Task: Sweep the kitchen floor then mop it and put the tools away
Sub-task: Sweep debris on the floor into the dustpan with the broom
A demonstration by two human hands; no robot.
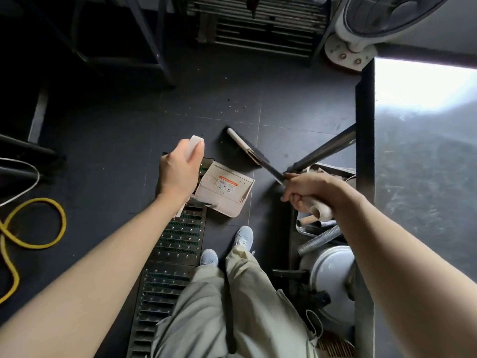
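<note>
My left hand [178,171] grips the white top of the dustpan handle [194,143]. The beige dustpan [227,192] rests on the dark floor below it, beside the drain grate, its sticker side up. My right hand [307,193] is closed around the broom handle [273,174]. The broom head [245,147], white-backed with dark bristles, touches the floor just beyond the dustpan. A scatter of small crumbs [233,107] lies on the tiles further ahead.
A metal drain grate [175,244] runs along the floor by my feet. A yellow hose [33,226] coils at left. A steel table [423,161] with pots [333,275] beneath stands at right. A fan [361,34] and a rack [258,24] stand ahead.
</note>
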